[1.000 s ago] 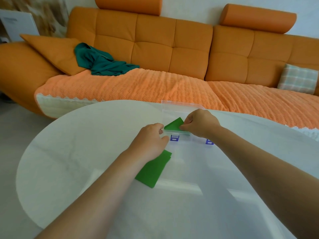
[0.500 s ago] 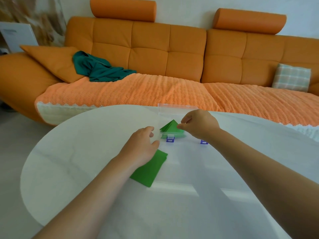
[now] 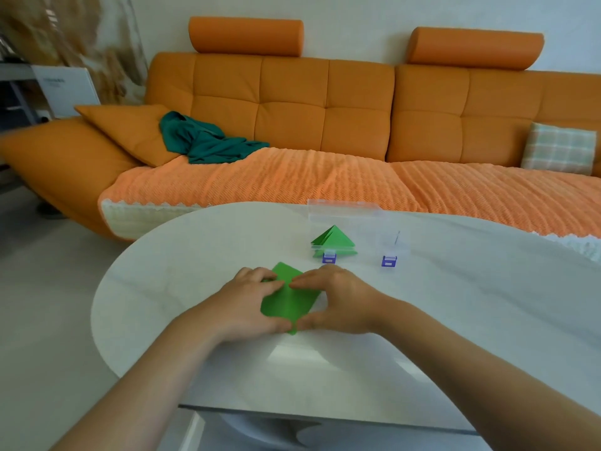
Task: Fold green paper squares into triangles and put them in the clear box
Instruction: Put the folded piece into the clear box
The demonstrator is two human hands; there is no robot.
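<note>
My white table [image 3: 195,255] carries the clear box [image 3: 344,211], just beyond my hands. My left hand [image 3: 247,304] and right hand [image 3: 338,301] arch loosely open over a green paper square [image 3: 289,301], fingertips and thumbs pressing it down. Folded green triangles [image 3: 335,240] sit in the box.

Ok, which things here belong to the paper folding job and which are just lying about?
Job: green paper squares, with left hand and right hand on them; folded triangles; clear box.
Lying about: teal cloth, orange cushion, checked cushion, all on the sofa.
</note>
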